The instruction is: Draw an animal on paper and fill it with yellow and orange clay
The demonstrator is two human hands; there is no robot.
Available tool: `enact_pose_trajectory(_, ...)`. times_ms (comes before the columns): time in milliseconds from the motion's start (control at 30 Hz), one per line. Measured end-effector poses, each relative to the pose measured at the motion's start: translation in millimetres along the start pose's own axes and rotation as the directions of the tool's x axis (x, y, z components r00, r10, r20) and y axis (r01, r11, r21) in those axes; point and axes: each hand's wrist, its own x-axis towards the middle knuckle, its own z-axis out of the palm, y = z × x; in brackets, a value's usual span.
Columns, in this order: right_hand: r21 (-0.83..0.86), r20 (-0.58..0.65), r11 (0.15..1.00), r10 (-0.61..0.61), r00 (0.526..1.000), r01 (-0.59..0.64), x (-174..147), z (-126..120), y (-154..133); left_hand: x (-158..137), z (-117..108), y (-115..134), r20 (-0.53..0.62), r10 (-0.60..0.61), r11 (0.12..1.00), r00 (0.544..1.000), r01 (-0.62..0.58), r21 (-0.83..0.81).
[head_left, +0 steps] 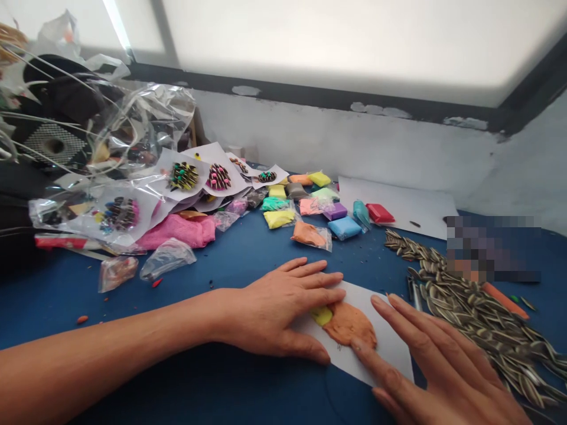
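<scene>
A flat patch of orange modelling clay (349, 324) is spread on a white sheet of paper (394, 354), with a small yellow clay piece (322, 316) against its left side. My left hand (283, 307) lies flat with fingers stretched out, over the paper's left part and partly covering the yellow piece. My right hand (438, 360) has its fingers apart and holds nothing; one fingertip touches the lower edge of the orange clay. Small dark pen marks show on the paper just below the clay.
Striped sunflower seeds (478, 319) are heaped at the right, beside an orange stick (505, 301). Wrapped clay packets (345, 227) lie behind my hands. Papers with seed-and-clay figures (183, 176), a pink cloth (177, 231) and plastic bags (146, 118) fill the left back.
</scene>
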Motion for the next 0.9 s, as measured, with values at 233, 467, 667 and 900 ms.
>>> enact_pose_trajectory(233,0.015,0.000,0.995,0.101,0.995,-0.101,-3.5,-2.0,1.6,-0.3,-0.4,0.3,0.018,-0.016,1.000,1.000,0.016,-0.003)
enact_pose_trajectory(467,0.005,0.002,0.999,0.042,0.999,-0.042,-1.3,-2.4,-1.3,0.5,-1.5,0.9,0.031,-0.002,1.000,1.000,0.002,0.028)
enact_pose_trajectory(667,0.002,0.009,1.000,0.003,1.000,-0.003,-0.3,-2.4,-5.7,1.3,-1.1,1.0,0.057,-0.040,0.998,0.998,0.037,0.049)
enact_pose_trajectory(900,0.010,-0.011,1.000,0.014,1.000,-0.014,-2.5,-2.7,-8.3,1.6,-0.6,1.0,0.054,-0.039,0.998,0.998,0.037,0.044)
